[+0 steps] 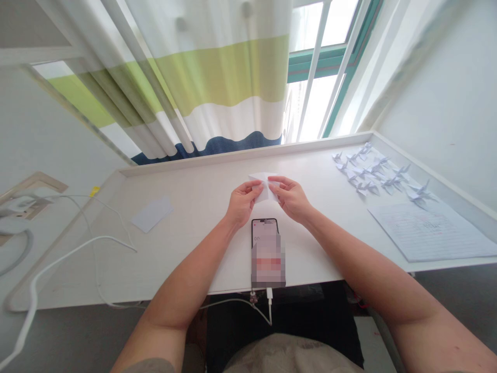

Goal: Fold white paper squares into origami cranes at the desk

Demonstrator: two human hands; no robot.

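Head view: left hand (241, 203) and right hand (290, 197) both pinch folded paper (265, 185) between fingertips, above desk (194, 233); phone (267, 252) just below hands; paper cranes (378, 173) far right, lined sheet (429, 230) beneath them; cable (77, 248) left.

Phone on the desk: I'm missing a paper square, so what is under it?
The phone lies flat on the white desk, its near end at the desk's edge. Only bare desk shows around its sides; whatever lies directly beneath it is covered and cannot be seen.
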